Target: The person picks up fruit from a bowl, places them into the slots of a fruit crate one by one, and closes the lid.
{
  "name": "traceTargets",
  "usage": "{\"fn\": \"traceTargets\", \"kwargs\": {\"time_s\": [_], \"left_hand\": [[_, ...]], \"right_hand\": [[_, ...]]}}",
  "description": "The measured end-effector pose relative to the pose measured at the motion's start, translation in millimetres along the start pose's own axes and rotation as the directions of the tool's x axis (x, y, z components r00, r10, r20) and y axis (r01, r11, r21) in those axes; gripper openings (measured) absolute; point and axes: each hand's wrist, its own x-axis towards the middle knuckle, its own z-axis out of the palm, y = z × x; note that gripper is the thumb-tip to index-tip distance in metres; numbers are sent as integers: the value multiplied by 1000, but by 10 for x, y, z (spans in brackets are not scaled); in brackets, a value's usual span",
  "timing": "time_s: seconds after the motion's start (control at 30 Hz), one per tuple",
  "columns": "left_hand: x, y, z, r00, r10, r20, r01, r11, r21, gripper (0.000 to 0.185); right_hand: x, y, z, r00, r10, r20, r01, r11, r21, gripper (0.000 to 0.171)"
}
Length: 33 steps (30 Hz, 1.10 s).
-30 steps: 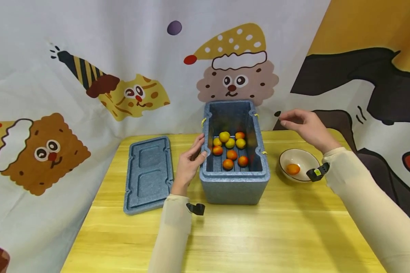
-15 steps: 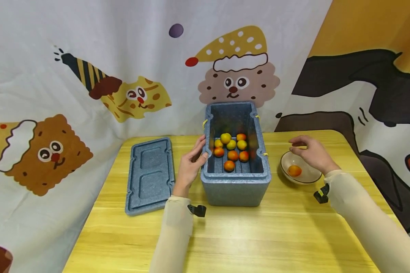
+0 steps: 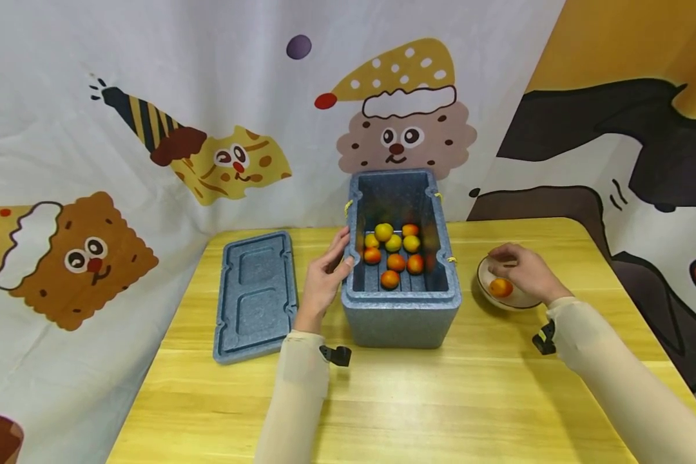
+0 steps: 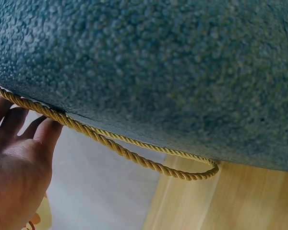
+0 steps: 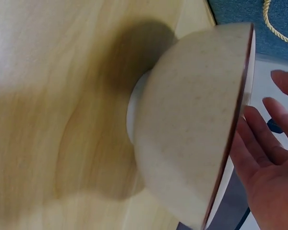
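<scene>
My left hand [image 3: 323, 277] rests against the left wall of a grey-blue foam box [image 3: 403, 322], thumb on the rim. In the left wrist view its fingertips [image 4: 49, 132] touch the box side by a yellow rope handle [image 4: 129, 154]. Several small round fruits, some orange-red [image 3: 390, 279] and some yellow [image 3: 384, 232], lie inside the box. My right hand [image 3: 528, 274] hovers over a cream bowl [image 5: 192, 110] with a brown rim, its fingers lowered past the rim and loosely bent. One orange fruit [image 3: 501, 287] sits in the bowl, beside those fingers and seemingly not gripped.
The box's grey-blue lid [image 3: 256, 296] lies flat on the wooden table [image 3: 429, 399], left of the box. A white curtain [image 3: 220, 64] printed with cartoon snacks hangs close behind the table's back edge.
My right hand has come down from above and behind the bowl until its fingers are inside it. An orange-red fruit in the box has rolled slightly backward. My left hand stays at the box.
</scene>
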Motion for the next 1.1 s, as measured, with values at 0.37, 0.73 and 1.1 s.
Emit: {"fn": "traceTargets", "kwargs": {"time_s": [0.37,0.73,1.1], "left_hand": [[3,56,4,1000,1,17,-2,1000,12,45],[25,53,4,999,17,28,-17,1000,15,45],[-18,81,-2,1000,-19,21,18,999,49,46]], "right_hand": [[-41,108,74,996,-10,85,11,1000,-7,42],[-50,190,113,992,-103,78,110,988,-103,30],[-52,211,181,993,-81,82,92,985,-143,24]]}}
